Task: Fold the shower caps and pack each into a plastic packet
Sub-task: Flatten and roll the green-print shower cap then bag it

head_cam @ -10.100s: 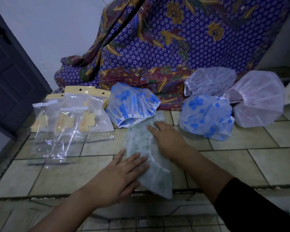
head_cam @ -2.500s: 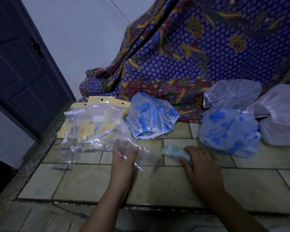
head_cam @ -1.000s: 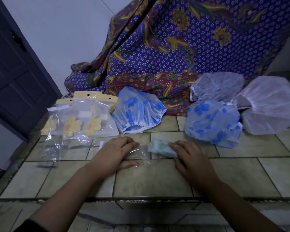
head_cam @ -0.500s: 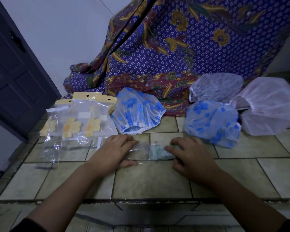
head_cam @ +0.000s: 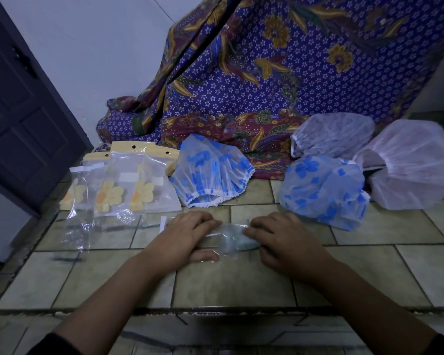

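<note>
cap (head_cam: 237,239) deeper in packet (head_cam: 210,242): left hand (head_cam: 187,237) pinching packet, right hand (head_cam: 285,243) cap

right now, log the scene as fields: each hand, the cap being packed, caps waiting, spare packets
left hand: pinches clear packet on tiled floor
right hand: grips folded green cap, partly inside the packet
caps waiting: two blue-flowered caps, two white caps, by the batik cloth
spare packets: heap at far left

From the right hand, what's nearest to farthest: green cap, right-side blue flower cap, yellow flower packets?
1. Green cap: touching the right hand, partly in the plastic packet.
2. Blue flower cap: just behind, to the right.
3. Yellow flower packets: far left.
</note>
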